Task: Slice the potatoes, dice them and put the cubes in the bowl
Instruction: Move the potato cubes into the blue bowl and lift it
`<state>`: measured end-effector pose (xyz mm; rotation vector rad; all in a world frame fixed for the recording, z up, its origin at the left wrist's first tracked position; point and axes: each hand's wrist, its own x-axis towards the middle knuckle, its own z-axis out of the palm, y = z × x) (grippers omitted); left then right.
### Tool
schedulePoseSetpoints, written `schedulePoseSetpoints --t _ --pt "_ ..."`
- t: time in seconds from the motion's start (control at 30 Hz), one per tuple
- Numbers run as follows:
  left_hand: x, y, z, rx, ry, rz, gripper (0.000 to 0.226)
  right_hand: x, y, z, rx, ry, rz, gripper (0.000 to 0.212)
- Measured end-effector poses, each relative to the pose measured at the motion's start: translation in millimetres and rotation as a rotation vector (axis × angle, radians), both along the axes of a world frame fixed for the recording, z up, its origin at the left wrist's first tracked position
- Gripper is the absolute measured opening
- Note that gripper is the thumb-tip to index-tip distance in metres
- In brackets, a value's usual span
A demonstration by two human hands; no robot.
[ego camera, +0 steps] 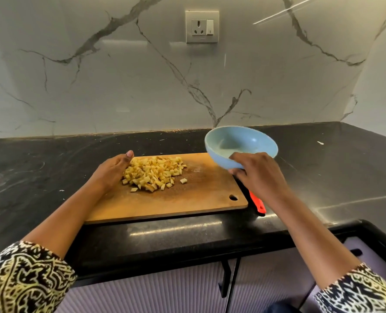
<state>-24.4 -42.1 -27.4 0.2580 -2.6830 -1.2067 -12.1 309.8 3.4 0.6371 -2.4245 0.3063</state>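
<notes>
A right hand (258,172) grips a tilted pale-blue round bowl (239,143) over the worn wooden chopping board (187,199) — the left hand (114,169), fingers loosely cupped, rests against the heap of yellow diced potato cubes (152,175). Lowering the rim to the board's edge should prevent spills.

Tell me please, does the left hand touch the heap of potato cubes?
Touching. The head view shows the left hand cupped against the left side of the potato cubes, with no gap visible between them.
</notes>
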Motion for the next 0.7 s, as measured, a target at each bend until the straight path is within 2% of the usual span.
schedulePoseSetpoints --t 0.1,0.27,0.33,0.43,0.53,0.63,0.7 --pt "0.0 -0.9 0.0 -0.003 -0.004 -0.001 0.083 8.2 -5.9 -5.2 0.026 -0.117 0.117 0.025" --pt "-0.5 -0.6 -0.1 -0.016 -0.002 -0.005 0.083 9.3 -6.6 -8.7 0.022 -0.231 0.15 0.022" --pt "-0.5 -0.6 -0.3 -0.013 -0.002 -0.005 0.083 12.1 -9.7 -6.1 0.05 -0.137 0.184 0.025" --pt "-1.1 -1.4 -0.4 -0.009 -0.002 -0.007 0.083 33.7 -33.0 -3.0 -0.09 0.007 0.302 0.022" --pt "-1.5 -1.8 -0.6 -0.01 -0.001 -0.007 0.084 47.6 -71.2 -8.2 -0.035 -0.19 0.342 0.034" --pt "-1.2 -1.7 -0.8 -0.01 0.005 -0.002 0.084 35.2 -102.2 -19.3 0.081 -0.446 0.161 0.049" --pt "-1.1 -2.7 -0.8 -0.005 0.006 -0.001 0.085 25.8 -117.6 -21.4 0.042 -0.596 0.083 0.052"
